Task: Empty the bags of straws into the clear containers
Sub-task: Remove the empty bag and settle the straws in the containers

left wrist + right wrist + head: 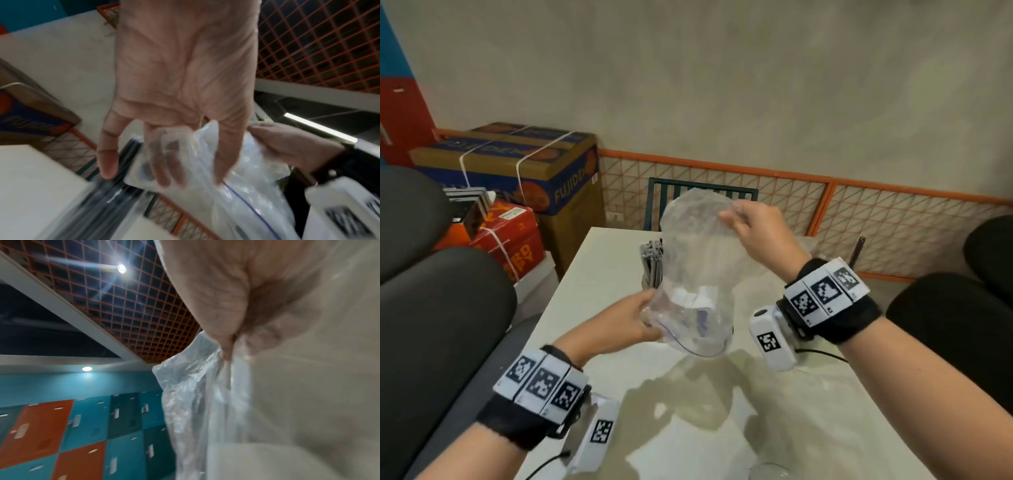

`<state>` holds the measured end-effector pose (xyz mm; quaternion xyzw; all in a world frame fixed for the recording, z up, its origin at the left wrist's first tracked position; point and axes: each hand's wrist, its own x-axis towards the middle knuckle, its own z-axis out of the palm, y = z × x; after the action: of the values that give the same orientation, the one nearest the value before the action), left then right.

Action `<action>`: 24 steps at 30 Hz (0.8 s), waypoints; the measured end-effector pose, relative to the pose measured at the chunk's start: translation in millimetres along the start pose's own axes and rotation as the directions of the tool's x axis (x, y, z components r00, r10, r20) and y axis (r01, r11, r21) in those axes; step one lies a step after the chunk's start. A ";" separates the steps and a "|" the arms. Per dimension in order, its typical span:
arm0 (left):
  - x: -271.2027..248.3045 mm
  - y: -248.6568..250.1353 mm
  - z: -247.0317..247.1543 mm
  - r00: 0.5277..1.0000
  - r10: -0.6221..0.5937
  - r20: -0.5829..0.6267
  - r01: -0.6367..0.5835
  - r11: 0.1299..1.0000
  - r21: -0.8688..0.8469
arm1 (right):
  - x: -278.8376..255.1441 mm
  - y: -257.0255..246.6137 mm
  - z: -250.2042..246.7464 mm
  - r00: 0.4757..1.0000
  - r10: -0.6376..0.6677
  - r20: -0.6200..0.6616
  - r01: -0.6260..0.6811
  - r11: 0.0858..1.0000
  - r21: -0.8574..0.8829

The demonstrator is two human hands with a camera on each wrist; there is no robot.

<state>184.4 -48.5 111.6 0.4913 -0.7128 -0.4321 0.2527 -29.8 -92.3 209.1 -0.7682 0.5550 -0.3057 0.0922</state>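
While both hands grip it, the crinkled clear plastic zip bag (pixel 697 274) hangs upside down.
Right hand (pixel 758 228) pinches its bottom; left hand (pixel 619 322) holds its blue-lined mouth.

Clear bag (pixel 698 260), black straws (pixel 652 263)

My pale table (pixel 585 308) runs away from me toward the wall. Near its far edge stands a clear container (pixel 652 274) with dark straws (pixel 654 255) upright in it. At the near edge, low in the head view, something clear and rounded (pixel 770 471) sits on the top; I cannot tell what it is.
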 end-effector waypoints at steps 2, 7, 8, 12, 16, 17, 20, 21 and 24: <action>-12.9 -27.1 2.8 0.991 -0.113 -0.075 0.111 0.993 -0.031 | 4.9 14.0 -11.7 0.998 0.047 -0.028 -0.048 0.999 -0.013; -24.1 -25.1 6.2 0.976 -0.194 0.097 0.214 0.938 -0.274 | -2.8 26.3 2.0 0.991 0.099 0.094 -0.092 0.993 -0.078; -21.1 -17.6 7.0 0.975 -0.194 0.112 0.222 0.907 -0.358 | -3.9 24.8 4.4 0.994 0.078 0.079 -0.071 0.993 -0.090; 5.0 14.8 16.9 0.993 -0.121 0.009 0.116 0.924 -0.366 | -9.2 12.9 8.6 0.998 -0.002 0.066 0.014 0.984 -0.178; 21.4 27.3 38.6 0.985 -0.112 -0.130 0.066 0.947 -0.313 | -26.3 10.6 -17.1 0.995 -0.036 -0.097 0.004 0.950 -0.312; 23.9 24.4 40.4 0.977 -0.139 -0.162 0.068 0.922 -0.382 | -37.7 14.9 -29.0 0.972 -0.013 -0.235 -0.052 0.962 -0.270; 28.4 18.0 47.2 0.976 -0.156 -0.151 0.052 0.844 -0.534 | -87.7 37.9 -43.0 0.872 0.333 -0.358 -0.263 0.936 0.233; 27.8 20.4 51.3 0.983 -0.138 -0.118 0.046 0.817 -0.574 | -104.1 42.4 -34.9 0.871 0.448 -0.201 -0.347 0.852 0.393; 29.7 29.2 71.0 0.996 -0.091 -0.010 0.062 0.754 -0.654 | -133.7 62.3 2.0 0.881 0.452 0.140 -0.468 0.787 0.402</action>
<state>103.1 -45.5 99.5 0.4098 -0.4915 -0.6531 0.4049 -104.6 6.0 128.4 -0.5765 0.6433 -0.3732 0.3384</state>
